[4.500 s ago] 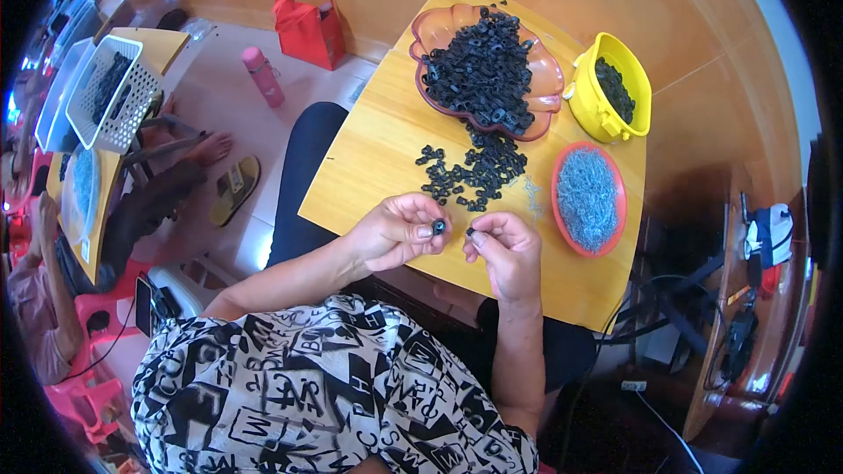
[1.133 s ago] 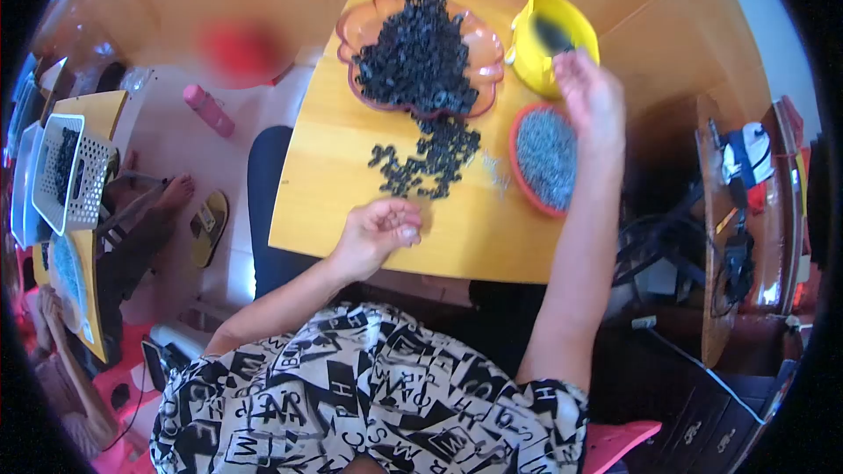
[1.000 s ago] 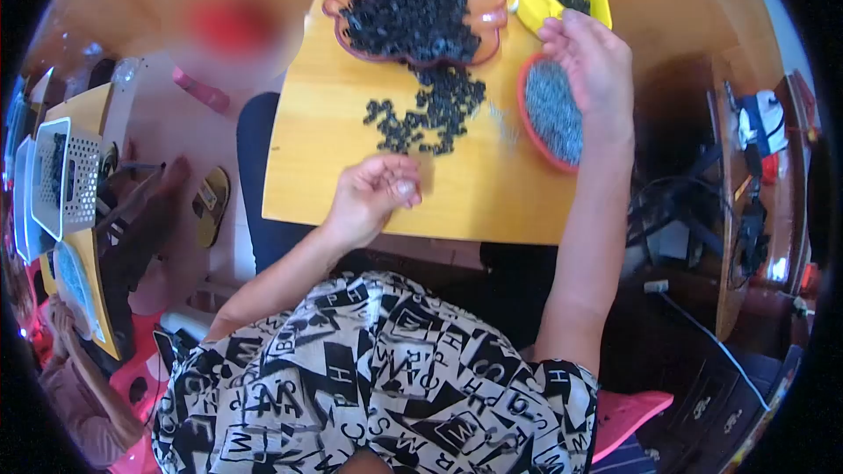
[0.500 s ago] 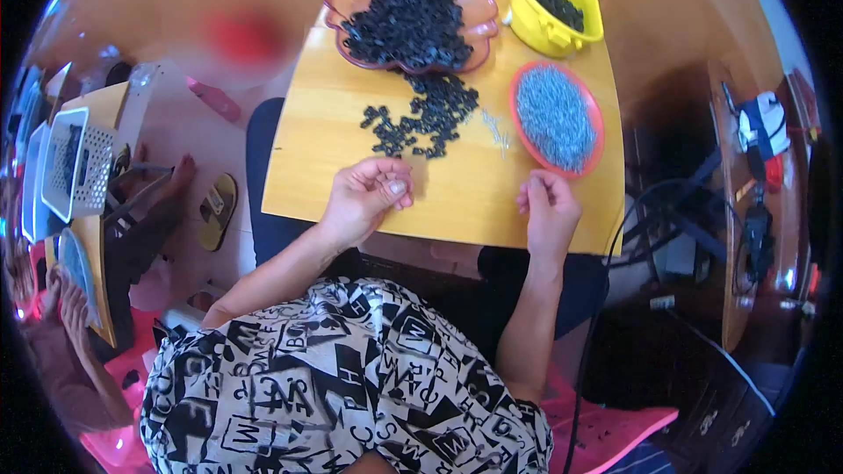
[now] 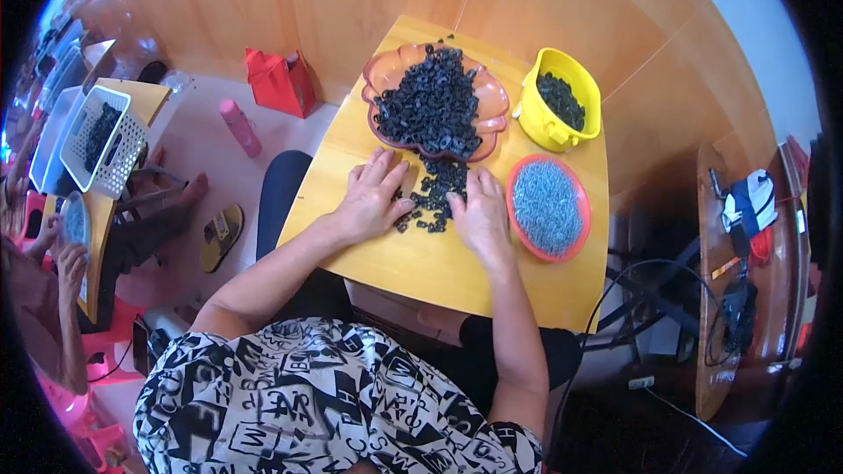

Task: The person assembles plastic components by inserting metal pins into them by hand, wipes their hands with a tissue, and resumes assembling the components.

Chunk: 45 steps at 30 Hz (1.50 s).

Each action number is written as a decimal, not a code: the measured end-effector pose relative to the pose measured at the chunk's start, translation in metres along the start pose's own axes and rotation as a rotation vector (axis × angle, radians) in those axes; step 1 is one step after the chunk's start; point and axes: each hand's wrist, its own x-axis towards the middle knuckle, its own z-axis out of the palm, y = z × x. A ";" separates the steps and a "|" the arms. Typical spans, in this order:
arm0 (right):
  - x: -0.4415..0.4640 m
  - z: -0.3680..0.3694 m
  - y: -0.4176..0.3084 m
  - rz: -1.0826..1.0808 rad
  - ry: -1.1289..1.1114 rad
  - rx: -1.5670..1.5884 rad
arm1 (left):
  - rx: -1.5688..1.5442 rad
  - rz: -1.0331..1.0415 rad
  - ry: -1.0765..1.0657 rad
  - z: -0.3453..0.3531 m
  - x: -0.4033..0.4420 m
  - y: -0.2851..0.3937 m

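"Start from your far left."

"Well out past my left hand (image 5: 364, 204), I've got a co-worker's hand (image 5: 72, 262), then a white perforated basket (image 5: 130, 142) with dark pieces inside."

"And your left hand?"

"Palm down on the wooden table (image 5: 404, 268), fingers outstretched and slightly spread. I see nothing gripped; under the palm I can't tell. Its thumb borders the loose black ring-like pieces (image 5: 441, 186), probably to stop them straying sideways."

"Where's the main heap?"

"Just ahead, between my hands: black pieces piled in a scalloped tray (image 5: 494, 107). The loose ones lie against its near edge, within easy reach, I'd judge."

"Right hand?"

"My right hand (image 5: 485, 221) is palm down too, open, fingers forward and lightly bent, thumb by the pieces; no visible grip. It seems to wall off their other side. Just right of it, a red oval dish (image 5: 551, 256) keeps thin metal pieces (image 5: 546, 206) apart; ahead of that, a yellow tub (image 5: 537, 129) contains more black ones."
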 end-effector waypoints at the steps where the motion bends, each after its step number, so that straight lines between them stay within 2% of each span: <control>1: 0.006 0.004 -0.002 0.016 0.009 -0.036 | -0.011 0.001 -0.002 0.002 0.008 -0.001; 2: 0.012 0.006 -0.003 0.020 -0.003 0.010 | 0.011 0.039 0.008 0.004 0.015 -0.002; 5: 0.023 0.014 -0.004 -0.036 0.045 0.060 | 0.004 -0.016 -0.088 0.014 0.032 -0.006; 7: 0.027 0.024 -0.003 -0.042 0.030 0.150 | 0.050 -0.006 -0.011 0.021 0.034 -0.006; 9: 0.027 0.026 -0.005 -0.038 -0.084 0.134 | 0.054 -0.015 0.007 0.023 0.035 -0.006; 12: 0.025 0.024 -0.016 -0.166 0.016 0.127 | -0.026 0.073 0.183 0.023 0.033 -0.009; 16: 0.019 0.025 -0.021 -0.235 -0.052 0.298 | -0.163 0.077 0.279 0.024 0.032 -0.013; 19: 0.011 0.015 -0.026 -0.116 -0.032 0.497 | -0.293 0.054 0.235 0.026 0.034 -0.021; 20: 0.011 0.018 -0.024 -0.158 0.162 0.405 | -0.284 0.078 0.272 0.026 0.034 -0.022; 23: 0.002 0.002 -0.029 0.083 0.318 0.479 | -0.309 0.028 0.249 0.019 0.032 -0.018; 28: -0.045 -0.003 -0.042 0.087 0.474 0.311 | -0.311 0.071 0.244 0.018 0.029 -0.019; 34: -0.075 0.015 -0.042 0.197 0.442 0.290 | -0.217 0.124 0.210 0.010 0.024 -0.009; 38: -0.071 0.019 -0.038 0.170 0.464 0.325 | -0.214 -0.066 0.402 0.020 0.027 -0.013; 41: -0.072 0.017 -0.036 0.145 0.440 0.278 | -0.117 -0.108 0.417 0.022 0.027 -0.013; 45: -0.072 0.016 -0.035 0.144 0.421 0.304 | -0.096 0.012 0.261 0.026 0.026 -0.015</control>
